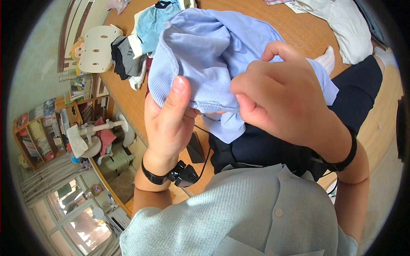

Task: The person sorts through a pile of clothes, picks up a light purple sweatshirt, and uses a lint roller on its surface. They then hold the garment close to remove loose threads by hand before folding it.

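Observation:
A light blue garment [209,47] with a ribbed band hangs spread between my hands, above my lap. It may be a sweatshirt; its full shape is bunched and partly hidden. My left hand [168,119] is closed on the ribbed edge, thumb on top and the other fingers beneath the cloth. Along the lower seam, my right hand [282,94] has its fingers curled and pressed together at the fabric. Exactly what its fingertips pinch is hidden. One loose part of the garment droops below the seam, and more cloth extends behind my right hand.
Folded teal clothes [156,32] and grey and black clothes [128,57] lie at the far left on the brown woven mat [124,96]. White clothing [341,27] is at the far right. A white slotted board [99,49] stands by the mat's left edge. A thin cable hangs near my left wrist.

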A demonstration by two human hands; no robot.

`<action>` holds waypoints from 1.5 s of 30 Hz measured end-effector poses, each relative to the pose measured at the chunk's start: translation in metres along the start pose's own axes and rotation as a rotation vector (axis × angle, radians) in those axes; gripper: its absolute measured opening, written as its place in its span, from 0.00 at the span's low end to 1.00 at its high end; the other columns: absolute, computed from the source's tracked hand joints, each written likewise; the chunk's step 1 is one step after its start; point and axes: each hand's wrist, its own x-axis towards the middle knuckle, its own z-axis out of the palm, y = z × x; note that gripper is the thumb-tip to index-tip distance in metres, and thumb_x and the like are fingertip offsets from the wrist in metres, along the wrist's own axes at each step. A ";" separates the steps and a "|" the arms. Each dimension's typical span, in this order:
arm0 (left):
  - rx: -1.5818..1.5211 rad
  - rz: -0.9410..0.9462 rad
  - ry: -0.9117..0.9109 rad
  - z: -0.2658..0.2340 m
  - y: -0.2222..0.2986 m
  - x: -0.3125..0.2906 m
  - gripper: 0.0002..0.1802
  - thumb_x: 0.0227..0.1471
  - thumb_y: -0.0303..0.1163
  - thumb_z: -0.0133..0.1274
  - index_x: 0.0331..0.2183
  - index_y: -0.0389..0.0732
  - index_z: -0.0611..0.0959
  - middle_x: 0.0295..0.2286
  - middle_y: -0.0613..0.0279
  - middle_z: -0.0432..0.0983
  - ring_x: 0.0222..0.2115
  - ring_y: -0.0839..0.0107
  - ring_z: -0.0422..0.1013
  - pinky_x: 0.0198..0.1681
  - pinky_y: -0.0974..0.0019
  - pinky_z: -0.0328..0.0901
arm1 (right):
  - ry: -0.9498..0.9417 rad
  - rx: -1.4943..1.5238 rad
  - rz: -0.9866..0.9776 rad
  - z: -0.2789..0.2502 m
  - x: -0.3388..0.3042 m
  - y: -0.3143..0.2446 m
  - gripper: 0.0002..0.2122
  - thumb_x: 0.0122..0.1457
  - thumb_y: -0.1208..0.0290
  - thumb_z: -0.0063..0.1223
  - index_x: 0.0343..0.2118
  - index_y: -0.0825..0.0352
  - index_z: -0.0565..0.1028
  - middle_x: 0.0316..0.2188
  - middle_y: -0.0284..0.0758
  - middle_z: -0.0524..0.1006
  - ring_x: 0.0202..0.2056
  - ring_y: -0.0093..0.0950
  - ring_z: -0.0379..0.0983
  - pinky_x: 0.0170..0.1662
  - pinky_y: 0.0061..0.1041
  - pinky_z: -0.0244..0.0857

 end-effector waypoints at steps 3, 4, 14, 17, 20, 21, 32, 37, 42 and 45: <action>0.014 -0.015 0.105 0.005 0.002 -0.001 0.27 0.58 0.40 0.37 0.53 0.32 0.57 0.45 0.46 0.67 0.41 0.55 0.71 0.38 0.52 0.72 | -0.046 -0.016 0.081 -0.002 -0.002 0.007 0.08 0.37 0.82 0.55 0.21 0.62 0.70 0.14 0.26 0.67 0.16 0.27 0.61 0.30 0.24 0.59; 0.003 -0.012 0.107 0.004 0.001 -0.001 0.27 0.58 0.40 0.37 0.53 0.32 0.57 0.45 0.46 0.67 0.41 0.55 0.71 0.38 0.52 0.72 | -0.046 -0.015 0.081 -0.004 -0.002 0.007 0.08 0.37 0.82 0.55 0.21 0.62 0.70 0.14 0.26 0.67 0.16 0.27 0.61 0.30 0.24 0.59; 0.013 -0.033 0.078 -0.006 -0.001 -0.003 0.26 0.59 0.39 0.37 0.53 0.33 0.59 0.45 0.48 0.67 0.42 0.57 0.70 0.41 0.54 0.70 | -0.083 0.010 -0.066 -0.005 0.001 0.002 0.09 0.37 0.78 0.59 0.24 0.63 0.73 0.16 0.27 0.67 0.18 0.26 0.62 0.34 0.27 0.60; 0.028 -0.003 0.163 0.005 0.001 -0.001 0.26 0.59 0.39 0.37 0.53 0.33 0.59 0.46 0.48 0.66 0.44 0.58 0.69 0.43 0.55 0.69 | -0.132 -0.033 -0.118 -0.007 0.007 -0.001 0.10 0.35 0.77 0.59 0.25 0.62 0.73 0.17 0.27 0.67 0.19 0.26 0.63 0.36 0.30 0.61; -0.005 -0.024 0.134 0.001 0.001 -0.003 0.26 0.58 0.39 0.37 0.53 0.33 0.59 0.46 0.48 0.66 0.44 0.58 0.69 0.44 0.55 0.68 | -0.137 -0.035 -0.085 -0.007 0.003 0.007 0.10 0.35 0.77 0.58 0.25 0.62 0.73 0.17 0.26 0.68 0.20 0.25 0.64 0.37 0.30 0.60; -0.005 -0.022 0.133 -0.001 0.001 -0.003 0.26 0.58 0.39 0.37 0.53 0.33 0.59 0.46 0.48 0.66 0.44 0.58 0.69 0.44 0.55 0.68 | -0.125 -0.034 -0.047 -0.007 0.002 0.009 0.10 0.36 0.77 0.59 0.25 0.62 0.73 0.18 0.26 0.68 0.20 0.25 0.64 0.37 0.30 0.60; 0.022 -0.071 0.104 -0.006 0.000 -0.006 0.27 0.58 0.40 0.38 0.53 0.33 0.58 0.46 0.49 0.66 0.44 0.59 0.69 0.44 0.57 0.68 | -0.076 0.029 -0.065 -0.001 0.005 -0.004 0.09 0.36 0.80 0.56 0.24 0.63 0.72 0.17 0.27 0.69 0.19 0.26 0.63 0.37 0.28 0.60; -0.037 -0.041 0.121 -0.007 -0.002 -0.007 0.26 0.58 0.39 0.38 0.53 0.33 0.58 0.47 0.49 0.65 0.45 0.58 0.68 0.45 0.55 0.67 | -0.134 0.025 0.127 0.002 -0.005 0.007 0.09 0.35 0.82 0.54 0.22 0.62 0.71 0.15 0.26 0.66 0.16 0.25 0.60 0.34 0.25 0.59; -0.079 -0.040 0.091 -0.011 -0.003 -0.006 0.26 0.58 0.39 0.37 0.53 0.33 0.59 0.47 0.49 0.65 0.45 0.57 0.68 0.45 0.54 0.67 | -0.033 0.193 0.156 -0.003 -0.001 0.001 0.07 0.39 0.81 0.55 0.20 0.61 0.72 0.14 0.24 0.67 0.14 0.22 0.59 0.28 0.21 0.56; -0.195 -0.065 -0.034 -0.015 -0.001 -0.005 0.25 0.59 0.40 0.37 0.53 0.34 0.59 0.46 0.50 0.66 0.45 0.58 0.68 0.45 0.54 0.66 | -0.063 0.209 0.122 -0.001 -0.006 -0.001 0.08 0.39 0.81 0.58 0.21 0.61 0.72 0.15 0.24 0.68 0.14 0.22 0.59 0.29 0.22 0.57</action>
